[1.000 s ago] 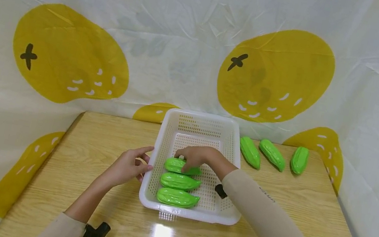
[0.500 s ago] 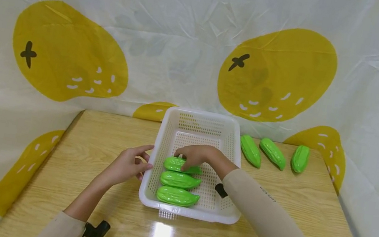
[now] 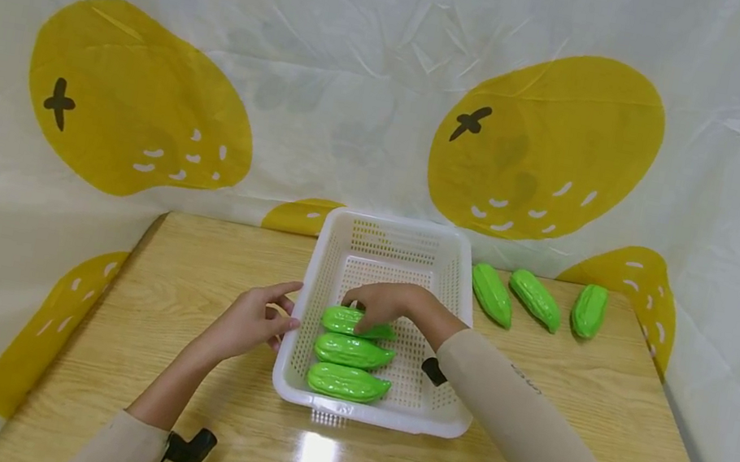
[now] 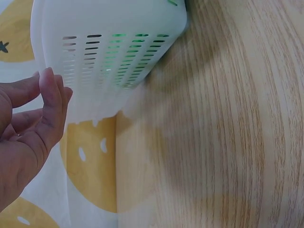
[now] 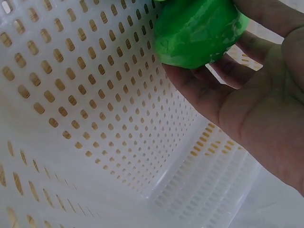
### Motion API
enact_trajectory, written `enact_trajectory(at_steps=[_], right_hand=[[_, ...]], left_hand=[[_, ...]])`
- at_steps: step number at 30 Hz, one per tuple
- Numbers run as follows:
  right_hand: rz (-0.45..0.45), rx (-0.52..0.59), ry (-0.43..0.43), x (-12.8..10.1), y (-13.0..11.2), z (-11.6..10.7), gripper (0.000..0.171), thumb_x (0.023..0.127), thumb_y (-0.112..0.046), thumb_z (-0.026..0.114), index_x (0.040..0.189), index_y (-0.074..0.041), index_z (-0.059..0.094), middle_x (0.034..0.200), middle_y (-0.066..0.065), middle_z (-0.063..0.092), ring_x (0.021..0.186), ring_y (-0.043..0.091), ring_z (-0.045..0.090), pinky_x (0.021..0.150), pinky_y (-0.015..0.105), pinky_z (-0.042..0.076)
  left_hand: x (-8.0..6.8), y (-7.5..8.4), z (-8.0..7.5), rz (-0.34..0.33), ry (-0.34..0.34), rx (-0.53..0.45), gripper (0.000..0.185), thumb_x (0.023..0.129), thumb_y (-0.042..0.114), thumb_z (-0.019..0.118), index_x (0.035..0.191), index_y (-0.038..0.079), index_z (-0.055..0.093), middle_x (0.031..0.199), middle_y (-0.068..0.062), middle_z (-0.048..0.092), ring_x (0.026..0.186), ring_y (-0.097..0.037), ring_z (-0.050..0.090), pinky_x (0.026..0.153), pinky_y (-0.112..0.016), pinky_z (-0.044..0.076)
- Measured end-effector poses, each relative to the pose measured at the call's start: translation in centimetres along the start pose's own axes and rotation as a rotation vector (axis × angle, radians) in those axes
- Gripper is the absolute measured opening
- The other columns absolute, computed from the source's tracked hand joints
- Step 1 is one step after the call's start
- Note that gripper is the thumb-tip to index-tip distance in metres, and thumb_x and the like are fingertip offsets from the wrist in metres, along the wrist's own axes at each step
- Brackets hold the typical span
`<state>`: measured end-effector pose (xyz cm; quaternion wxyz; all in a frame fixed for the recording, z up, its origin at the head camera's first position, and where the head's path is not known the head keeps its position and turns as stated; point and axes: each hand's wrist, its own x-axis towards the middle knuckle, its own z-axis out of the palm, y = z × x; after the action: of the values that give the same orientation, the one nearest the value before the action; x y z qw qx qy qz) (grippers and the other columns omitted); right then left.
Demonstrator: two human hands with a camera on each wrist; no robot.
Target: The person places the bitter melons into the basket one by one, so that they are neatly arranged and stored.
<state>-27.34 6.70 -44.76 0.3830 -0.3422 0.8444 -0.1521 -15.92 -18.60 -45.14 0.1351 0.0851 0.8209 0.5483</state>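
Note:
A white perforated plastic basket [image 3: 370,413] stands on the table, with three glossy green bitter gourds lying crosswise inside its left half. My right hand [image 3: 381,304] reaches in and holds the farthest bitter gourd [image 3: 341,320] between thumb and fingers. In the right wrist view that gourd [image 5: 199,35] sits near the basket's floor. The middle bitter gourd [image 3: 352,352] and the nearest bitter gourd [image 3: 346,383] lie parallel below it. At the basket's left rim, fingertips of my left hand [image 3: 249,324] touch the outside, fingers loosely bent; the left wrist view shows the same hand [image 4: 35,121] beside the perforated wall.
Outside the basket, to its right at the back of the wooden table [image 3: 217,254], lie three more bitter gourds: one near the rim [image 3: 492,295], one beside it [image 3: 534,300] and one farther right [image 3: 589,311]. A printed cloth [image 3: 344,127] hangs close behind.
Both hands, the basket and the gourds keep their places. Only the head view has shifted very slightly.

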Motion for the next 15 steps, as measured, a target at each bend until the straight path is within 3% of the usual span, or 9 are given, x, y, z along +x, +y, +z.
enact_trajectory(at_steps=[15], right_hand=[[-0.033, 0.01, -0.001, 0.31, -0.01, 0.07, 0.049, 0.097, -0.022, 0.071, 0.143, -0.013, 0.054, 0.134, 0.008, 0.062, 0.127, 0.024, 0.057, 0.112, 0.04, 0.05]], left_hand=[[-0.05, 0.23, -0.05, 0.0, 0.0, -0.006, 0.064, 0.097, -0.001, 0.069, 0.155, 0.0, 0.043, 0.11, -0.021, 0.061, 0.073, -0.019, 0.066, 0.064, -0.053, 0.065]])
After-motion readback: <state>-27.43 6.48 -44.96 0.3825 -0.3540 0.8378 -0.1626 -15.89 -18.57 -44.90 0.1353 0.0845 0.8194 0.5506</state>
